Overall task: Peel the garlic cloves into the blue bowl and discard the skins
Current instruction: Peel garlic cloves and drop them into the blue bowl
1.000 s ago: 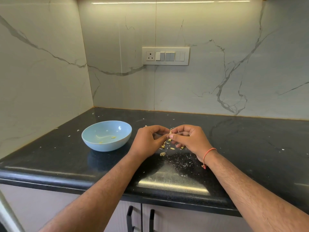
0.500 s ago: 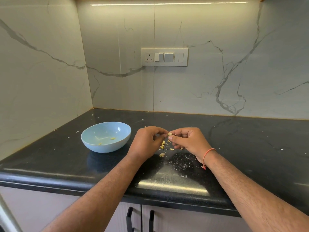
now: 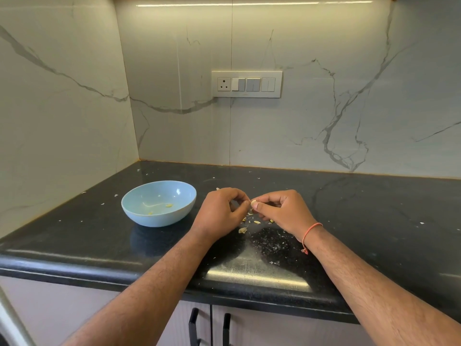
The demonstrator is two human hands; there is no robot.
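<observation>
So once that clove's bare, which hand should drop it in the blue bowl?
Probably the left hand: it sits beside the blue bowl, while the right hand, pinching the garlic clove, would have to cross over it.

A switch panel (image 3: pixel 247 84) sits on the marble wall (image 3: pixel 324 96). Below the black counter (image 3: pixel 374 208), two cabinet handles (image 3: pixel 209 328) show.
</observation>
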